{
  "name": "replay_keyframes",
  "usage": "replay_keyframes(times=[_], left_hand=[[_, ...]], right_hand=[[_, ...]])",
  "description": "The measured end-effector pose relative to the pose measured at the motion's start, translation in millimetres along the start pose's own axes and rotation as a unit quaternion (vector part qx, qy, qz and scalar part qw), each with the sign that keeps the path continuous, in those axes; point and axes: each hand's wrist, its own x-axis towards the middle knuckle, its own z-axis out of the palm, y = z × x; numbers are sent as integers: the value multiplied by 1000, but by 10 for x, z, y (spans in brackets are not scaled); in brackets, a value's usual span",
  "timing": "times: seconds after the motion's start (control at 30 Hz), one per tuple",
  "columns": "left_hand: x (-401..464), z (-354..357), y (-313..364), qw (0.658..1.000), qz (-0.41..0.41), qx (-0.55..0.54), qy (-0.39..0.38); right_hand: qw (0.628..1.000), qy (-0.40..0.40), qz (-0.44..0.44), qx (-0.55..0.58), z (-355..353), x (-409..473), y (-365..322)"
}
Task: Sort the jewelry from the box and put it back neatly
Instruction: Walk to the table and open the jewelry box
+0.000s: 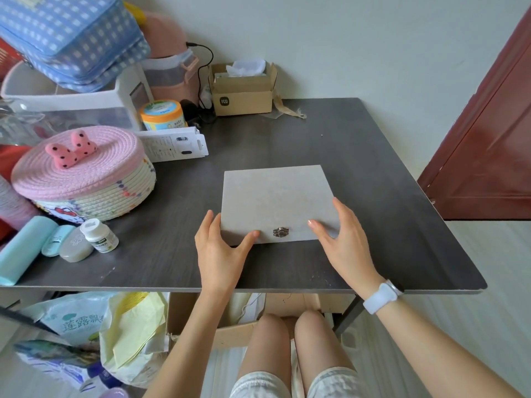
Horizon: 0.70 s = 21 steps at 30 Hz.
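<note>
table [359, 145] open rightward, basket [86, 179] crowding left

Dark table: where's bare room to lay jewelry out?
Bare dark grey table: right of the closed pale grey clasp box to the edge; behind it up to the brown cardboard box. Crowded: left side, around the pink-lidded woven basket and white pill bottle.
</note>
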Motion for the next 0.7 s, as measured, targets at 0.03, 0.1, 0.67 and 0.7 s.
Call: replay_keyframes(times=[0.03, 0.1, 0.67, 0.7], left_hand=[[4, -1, -3, 1000, -3, -5, 2], [4, -12, 6, 1000, -2, -23, 9], [981, -214, 596, 981, 62, -172, 64], [1066, -206, 632, 980, 63, -177, 71]], right_hand=[[1000, 12, 4, 24, 1, -1, 0], [997, 29, 9, 66, 3, -3, -20], [978, 134, -108, 116, -97, 802, -478], [980, 134, -115, 95, -82, 880, -501]])
